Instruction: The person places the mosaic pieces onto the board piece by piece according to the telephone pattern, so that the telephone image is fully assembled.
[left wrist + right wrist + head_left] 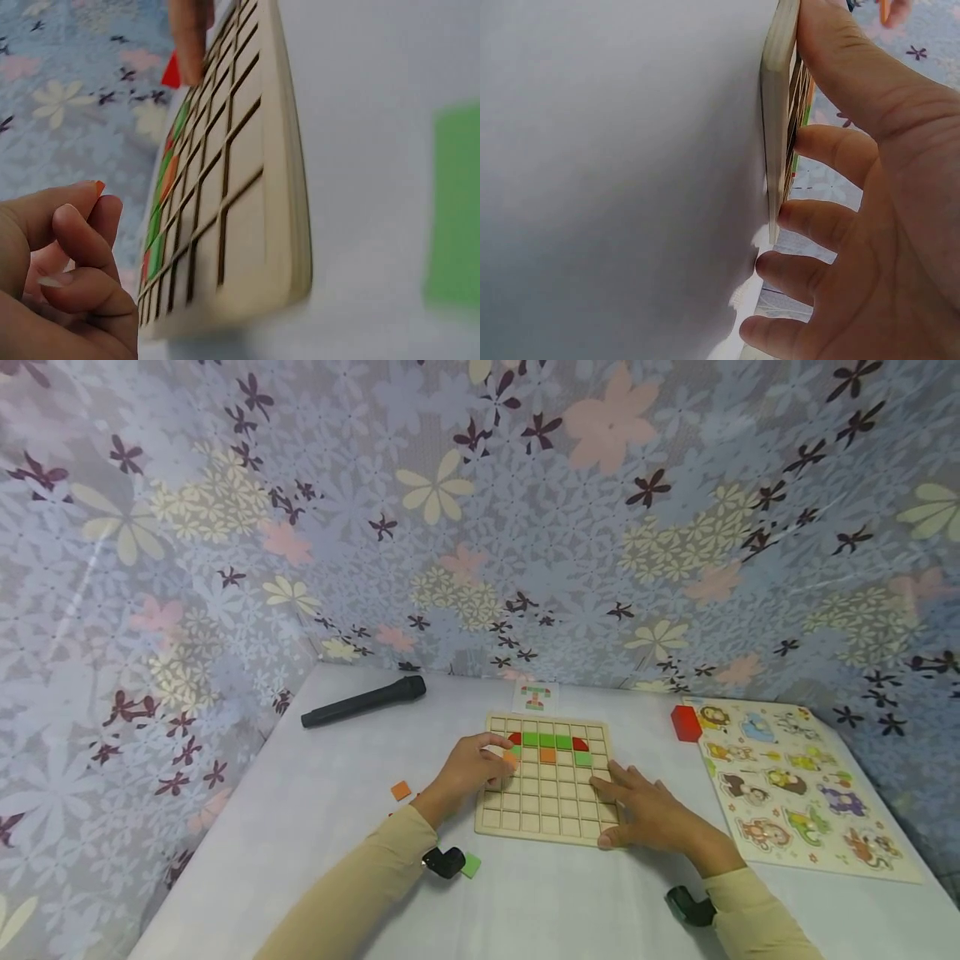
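My left hand (471, 770) pinches a small orange tile (512, 758) between thumb and fingers, over the upper left of a wooden grid board (540, 827). In the left wrist view, only a corner of that orange tile (100, 187) shows past the fingertips. Along an upper row of the board lie green tiles (547, 740), with a red rounded tile (580, 744) at each end. Below them sit another orange tile (548, 755) and a light green tile (583, 759). My right hand (654, 814) rests, fingers spread, against the board's right edge, thumb at its near corner.
A pattern card (536, 697) lies behind the board, and a black microphone (363, 702) at the back left. On the right are a red block (686, 723) and an animal puzzle board (806, 785). Loose orange (401, 790) and green (471, 865) tiles lie near the left forearm.
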A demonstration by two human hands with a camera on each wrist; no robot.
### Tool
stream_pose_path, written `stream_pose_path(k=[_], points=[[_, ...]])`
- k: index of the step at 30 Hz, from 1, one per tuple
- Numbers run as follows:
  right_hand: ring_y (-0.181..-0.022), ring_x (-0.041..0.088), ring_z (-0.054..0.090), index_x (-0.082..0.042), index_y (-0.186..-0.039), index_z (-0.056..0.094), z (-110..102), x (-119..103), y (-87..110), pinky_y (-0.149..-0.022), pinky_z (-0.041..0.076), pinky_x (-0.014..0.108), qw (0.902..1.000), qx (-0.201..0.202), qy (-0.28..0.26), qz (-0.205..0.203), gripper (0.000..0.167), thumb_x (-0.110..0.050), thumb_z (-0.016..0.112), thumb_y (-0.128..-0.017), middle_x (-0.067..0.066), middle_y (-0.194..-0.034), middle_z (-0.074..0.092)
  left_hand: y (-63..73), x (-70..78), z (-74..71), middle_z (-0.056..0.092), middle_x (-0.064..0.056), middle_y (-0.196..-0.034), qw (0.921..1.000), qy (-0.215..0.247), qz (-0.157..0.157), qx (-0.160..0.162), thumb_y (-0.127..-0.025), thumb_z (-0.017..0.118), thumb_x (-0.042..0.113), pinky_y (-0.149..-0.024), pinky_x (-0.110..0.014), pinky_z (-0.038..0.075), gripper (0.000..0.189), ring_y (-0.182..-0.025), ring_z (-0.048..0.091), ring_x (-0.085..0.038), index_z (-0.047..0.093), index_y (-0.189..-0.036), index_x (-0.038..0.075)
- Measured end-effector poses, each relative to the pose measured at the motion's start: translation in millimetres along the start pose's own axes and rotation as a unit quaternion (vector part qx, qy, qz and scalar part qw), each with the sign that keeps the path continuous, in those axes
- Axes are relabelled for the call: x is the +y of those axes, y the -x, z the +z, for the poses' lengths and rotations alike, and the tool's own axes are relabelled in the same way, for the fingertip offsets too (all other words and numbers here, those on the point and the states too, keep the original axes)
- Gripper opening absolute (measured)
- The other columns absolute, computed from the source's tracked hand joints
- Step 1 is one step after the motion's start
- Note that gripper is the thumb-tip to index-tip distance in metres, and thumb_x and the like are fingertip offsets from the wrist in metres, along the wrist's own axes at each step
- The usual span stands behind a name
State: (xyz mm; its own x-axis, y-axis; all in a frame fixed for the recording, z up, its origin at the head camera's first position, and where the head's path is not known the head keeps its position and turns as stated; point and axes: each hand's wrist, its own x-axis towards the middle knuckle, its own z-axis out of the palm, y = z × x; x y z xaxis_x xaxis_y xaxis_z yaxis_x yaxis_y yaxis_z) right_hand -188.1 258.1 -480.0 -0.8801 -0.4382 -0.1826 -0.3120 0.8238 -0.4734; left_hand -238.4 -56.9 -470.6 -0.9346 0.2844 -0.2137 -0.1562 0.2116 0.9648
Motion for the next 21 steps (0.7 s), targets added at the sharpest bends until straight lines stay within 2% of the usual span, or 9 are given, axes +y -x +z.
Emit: stream_pose_path(k=[5, 9, 12, 15, 21], points=[[-0.146, 0.061, 0.017, -0.012, -0.155, 0.044, 0.7, 0.2, 0.3, -0.105, 0.014, 0.082, 1.0, -0.001, 0.005, 0.001, 0.101, -0.059, 0.081, -0.074, 0.031, -0.163, 0.021, -12.8, -2.2, 25.0, 0.074, -0.01, -0.085, 0.9999, -0.006, 0.0, 0.014, -0.088, 0.078, 0.006, -0.059, -0.029, 0.045, 0.035, -0.06, 0.053, -0.017, 0.068, -0.121, 0.004], [-0.145, 0.061, 0.018, -0.012, -0.154, 0.045, 1.1, -0.5, 0.7, -0.105, 0.015, 0.082, 1.0, 0.0, 0.009, 0.002, 0.101, -0.059, 0.081, -0.073, 0.031, -0.163, 0.022, -20.9, -8.1, 39.0, 0.075, -0.003, -0.084, 0.9974, -0.065, 0.016, 0.027, -0.086, 0.079, 0.006, -0.062, -0.028, 0.05, 0.029, -0.066, 0.061, -0.014, 0.072, -0.114, 0.009], [-0.145, 0.061, 0.019, -0.011, -0.154, 0.045, 1.4, -0.8, 1.1, -0.104, 0.016, 0.082, 0.9999, 0.0, 0.015, 0.001, 0.101, -0.06, 0.081, -0.073, 0.032, -0.162, 0.023, -25.3, -12.3, 47.8, 0.073, 0.002, -0.084, 0.9897, -0.132, 0.039, 0.039, -0.086, 0.08, 0.008, -0.068, -0.026, 0.052, 0.027, -0.073, 0.065, -0.01, 0.073, -0.111, 0.01], [-0.145, 0.061, 0.02, -0.011, -0.154, 0.045, 1.6, -0.9, 1.5, -0.104, 0.017, 0.082, 0.9998, 0.0, 0.019, 0.0, 0.101, -0.061, 0.08, -0.073, 0.032, -0.162, 0.023, -27.9, -13.9, 56.1, 0.069, 0.004, -0.08, 0.9805, -0.181, 0.057, 0.051, -0.085, 0.08, 0.009, -0.068, -0.025, 0.051, 0.026, -0.072, 0.061, -0.008, 0.074, -0.111, 0.008], [-0.145, 0.06, 0.019, -0.013, -0.154, 0.045, 1.7, -0.5, 1.0, -0.104, 0.017, 0.082, 0.9999, 0.001, 0.016, 0.002, 0.101, -0.062, 0.08, -0.073, 0.031, -0.162, 0.023, -30.1, -12.1, 67.7, 0.067, 0.008, -0.078, 0.9638, -0.244, 0.078, 0.073, -0.084, 0.082, 0.01, -0.067, -0.023, 0.05, 0.028, -0.071, 0.056, -0.004, 0.076, -0.111, 0.008]])
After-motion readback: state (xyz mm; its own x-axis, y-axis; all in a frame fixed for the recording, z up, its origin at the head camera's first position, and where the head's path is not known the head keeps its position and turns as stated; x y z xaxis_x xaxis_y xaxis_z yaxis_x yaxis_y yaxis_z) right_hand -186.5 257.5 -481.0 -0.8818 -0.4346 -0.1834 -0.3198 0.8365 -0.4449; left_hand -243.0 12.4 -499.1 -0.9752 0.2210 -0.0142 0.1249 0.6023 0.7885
